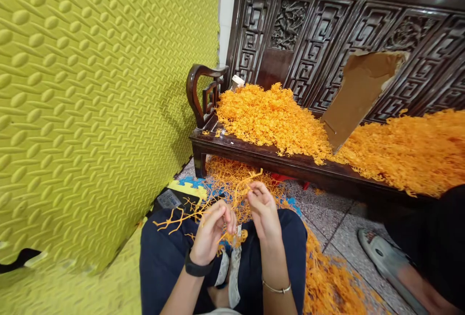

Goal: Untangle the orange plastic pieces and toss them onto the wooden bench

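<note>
Thin orange branched plastic sprue [174,219] sticks out leftward from my left hand [214,230], whose fingers are curled closed around part of it above my lap. Just to the right, my right hand [264,211] pinches another orange branched stem [250,179] between thumb and fingertips. The two hands are close but apart. Below them, a small orange piece [240,238] shows between my knees. A heap of tangled orange stems [228,172] lies on the floor beyond my hands. What the curled left fingers cover is partly hidden.
A dark carved wooden bench [254,148] bears piles of small orange pieces [272,116], divided by a cardboard sheet [363,87]. Yellow foam matting [90,87] rises at left. More orange stems [327,281] lie at right, near another person's sandalled foot [385,254].
</note>
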Demonstrator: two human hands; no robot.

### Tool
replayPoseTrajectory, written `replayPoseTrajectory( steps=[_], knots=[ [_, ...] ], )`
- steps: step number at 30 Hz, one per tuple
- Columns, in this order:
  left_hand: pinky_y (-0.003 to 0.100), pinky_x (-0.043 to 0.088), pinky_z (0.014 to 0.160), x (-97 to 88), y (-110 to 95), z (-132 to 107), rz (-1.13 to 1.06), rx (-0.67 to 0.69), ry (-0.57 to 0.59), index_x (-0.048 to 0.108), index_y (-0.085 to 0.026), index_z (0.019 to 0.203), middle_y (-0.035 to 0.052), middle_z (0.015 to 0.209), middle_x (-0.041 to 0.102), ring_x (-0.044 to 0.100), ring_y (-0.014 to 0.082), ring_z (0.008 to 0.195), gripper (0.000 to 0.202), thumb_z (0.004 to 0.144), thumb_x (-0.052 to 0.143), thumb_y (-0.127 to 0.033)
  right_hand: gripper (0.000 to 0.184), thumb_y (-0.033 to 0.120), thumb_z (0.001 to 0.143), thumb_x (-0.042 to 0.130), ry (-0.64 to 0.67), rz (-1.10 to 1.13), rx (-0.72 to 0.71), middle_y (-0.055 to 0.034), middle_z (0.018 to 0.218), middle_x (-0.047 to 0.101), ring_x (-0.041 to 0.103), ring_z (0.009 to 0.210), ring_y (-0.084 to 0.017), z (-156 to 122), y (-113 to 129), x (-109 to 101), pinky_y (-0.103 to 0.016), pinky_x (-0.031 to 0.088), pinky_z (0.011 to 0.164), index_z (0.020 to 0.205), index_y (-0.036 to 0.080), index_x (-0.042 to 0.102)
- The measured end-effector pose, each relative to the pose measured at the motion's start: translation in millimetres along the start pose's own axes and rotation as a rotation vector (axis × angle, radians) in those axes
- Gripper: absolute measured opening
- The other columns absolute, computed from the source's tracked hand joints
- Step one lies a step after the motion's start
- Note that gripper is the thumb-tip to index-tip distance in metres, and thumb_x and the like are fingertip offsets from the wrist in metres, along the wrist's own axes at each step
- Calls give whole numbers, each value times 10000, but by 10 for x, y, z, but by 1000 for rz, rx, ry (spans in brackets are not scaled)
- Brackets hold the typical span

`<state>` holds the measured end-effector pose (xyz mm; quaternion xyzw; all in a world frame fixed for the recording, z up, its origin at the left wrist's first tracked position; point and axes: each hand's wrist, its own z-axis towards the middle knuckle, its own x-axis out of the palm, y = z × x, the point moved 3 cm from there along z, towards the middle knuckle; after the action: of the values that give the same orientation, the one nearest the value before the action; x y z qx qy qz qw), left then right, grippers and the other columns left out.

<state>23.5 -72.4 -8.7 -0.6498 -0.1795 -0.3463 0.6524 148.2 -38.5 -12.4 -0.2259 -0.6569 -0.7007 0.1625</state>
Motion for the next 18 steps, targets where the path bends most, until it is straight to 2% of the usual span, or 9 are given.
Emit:
replayPoseTrajectory(
  steps=[4, 8, 13, 18],
  knots=[
    [236, 290, 494, 59, 156, -38, 18, -77, -9, 487, -164, 593, -32, 476, 452, 404, 96, 449, 311, 816, 578, -361, 222, 234, 588, 759, -211, 68, -137, -2, 792, 587, 522, 678, -95, 34, 80, -183, -206, 427, 622, 766, 189, 634],
    [234, 194, 453, 183, 395, -100, 89, -215, -15, 488, -152, 582, -49, 490, 400, 295, 56, 410, 328, 801, 592, -373, 198, 173, 544, 751, -413, 93, -298, 10, 768, 600, 546, 712, -90, 14, 166, -400, -205, 436, 668, 700, 183, 630],
    [242, 143, 422, 369, 550, -162, -26, -255, 41, 456, -174, 580, -59, 448, 372, 241, 54, 380, 351, 783, 584, -429, 166, 126, 595, 726, -502, 11, -500, -1, 792, 618, 575, 741, -102, -151, 424, -550, -227, 449, 683, 711, 175, 618],
    [235, 164, 406, 579, 504, -273, 103, -317, 199, 484, -167, 577, -44, 444, 396, 284, 54, 376, 411, 761, 591, -519, 164, 49, 653, 670, -541, -91, -801, -6, 801, 598, 580, 752, -112, -483, 737, -455, -254, 456, 696, 734, 174, 602]
  ],
)
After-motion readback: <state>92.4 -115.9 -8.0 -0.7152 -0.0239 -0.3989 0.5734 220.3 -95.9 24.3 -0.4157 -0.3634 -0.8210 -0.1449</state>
